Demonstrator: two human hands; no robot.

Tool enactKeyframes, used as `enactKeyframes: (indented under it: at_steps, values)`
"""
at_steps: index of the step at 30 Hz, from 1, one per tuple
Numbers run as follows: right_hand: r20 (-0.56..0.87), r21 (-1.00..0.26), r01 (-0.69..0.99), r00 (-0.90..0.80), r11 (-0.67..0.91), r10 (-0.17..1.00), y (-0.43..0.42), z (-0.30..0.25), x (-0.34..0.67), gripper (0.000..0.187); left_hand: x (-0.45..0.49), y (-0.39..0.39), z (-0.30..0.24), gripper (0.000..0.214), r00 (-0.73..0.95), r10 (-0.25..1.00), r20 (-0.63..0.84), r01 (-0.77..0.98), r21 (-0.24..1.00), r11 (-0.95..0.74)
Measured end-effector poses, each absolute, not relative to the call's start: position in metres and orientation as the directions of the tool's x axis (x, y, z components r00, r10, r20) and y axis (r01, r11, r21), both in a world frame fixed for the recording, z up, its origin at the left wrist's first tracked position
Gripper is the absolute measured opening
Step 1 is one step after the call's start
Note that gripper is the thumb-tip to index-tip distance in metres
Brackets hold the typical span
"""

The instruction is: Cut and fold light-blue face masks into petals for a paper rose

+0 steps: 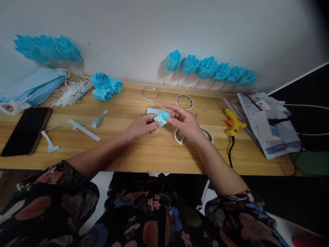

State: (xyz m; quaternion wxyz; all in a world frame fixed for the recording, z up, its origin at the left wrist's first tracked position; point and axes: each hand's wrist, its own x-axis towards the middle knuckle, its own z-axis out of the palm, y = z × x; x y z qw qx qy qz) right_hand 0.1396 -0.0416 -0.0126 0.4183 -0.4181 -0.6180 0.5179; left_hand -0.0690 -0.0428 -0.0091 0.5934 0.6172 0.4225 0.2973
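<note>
Between my two hands is a small folded piece of blue fabric (162, 118) with white strips across its face. The thumb and fingers of my left hand (145, 126) pinch its left side. At its right edge, my right hand (183, 122) grips it between thumb and fingertips, with the index finger raised. Behind the piece a pale blue sheet (153, 110) lies flat on the table, partly hidden. Under my right hand rest scissors (178, 140) or a similar tool with pale loops, mostly covered; I cannot tell exactly.
Several blue fabric flowers on sticks (206, 67) lean against the wall; more blue flowers (104, 86) lie left. Face masks (38, 85), a phone (25, 132) and cut strips (84, 129) are on the left. Tape rolls (192, 98) sit behind my hands. A yellow glue gun (233, 123) stands right.
</note>
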Motion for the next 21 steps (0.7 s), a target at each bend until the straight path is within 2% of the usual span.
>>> enactKeyframes:
  at_steps: [8, 16, 21]
  values:
    - [0.114, -0.979, 0.128, -0.306, 0.16, 0.945, -0.0458, -0.0164, 0.1299, 0.043, -0.0645, -0.0453, -0.0136, 0.022, 0.45, 0.89, -0.079, 0.119, 0.992, 0.028]
    - [0.139, -0.981, 0.084, -0.322, 0.174, 0.936, -0.0451, -0.0141, 0.1341, 0.044, -0.0672, -0.0444, -0.0126, 0.019, 0.463, 0.877, -0.126, 0.106, 0.991, 0.087]
    - [0.102, -0.989, 0.066, -0.344, 0.132, 0.933, -0.0465, -0.0135, 0.1319, 0.047, -0.0664, -0.0445, -0.0131, 0.019, 0.464, 0.875, -0.136, 0.128, 0.988, 0.086]
